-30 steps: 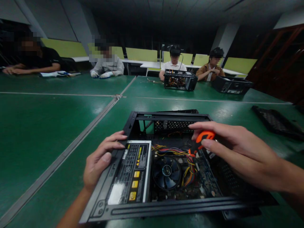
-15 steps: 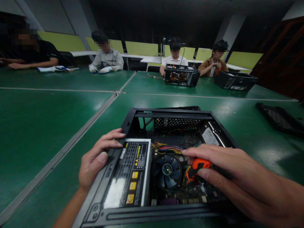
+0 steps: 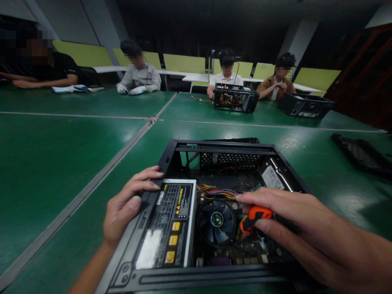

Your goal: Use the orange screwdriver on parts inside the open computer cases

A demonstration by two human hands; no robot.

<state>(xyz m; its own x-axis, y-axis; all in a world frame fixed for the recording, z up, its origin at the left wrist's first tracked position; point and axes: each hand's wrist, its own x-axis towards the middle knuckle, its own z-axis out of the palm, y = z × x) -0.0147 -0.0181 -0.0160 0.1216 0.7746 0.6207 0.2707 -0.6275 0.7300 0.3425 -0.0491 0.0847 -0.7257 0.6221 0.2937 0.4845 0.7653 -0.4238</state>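
An open black computer case lies on the green table, its inside facing up. My left hand rests on the case's left edge, its fingers bent over the frame beside the labelled power supply. Over the right part of the case, my right hand holds an orange and black screwdriver by its handle between thumb and fingers. The screwdriver's tip is not visible. Just left of it sits a round black fan, with coloured cables behind it.
A dark panel lies at the right. Across the green table, several people sit; two more computer cases stand before two of them. Papers lie at the far left.
The whole view has shifted slightly. Both hands keep their places on and over the case, and the screwdriver remains in my right hand.
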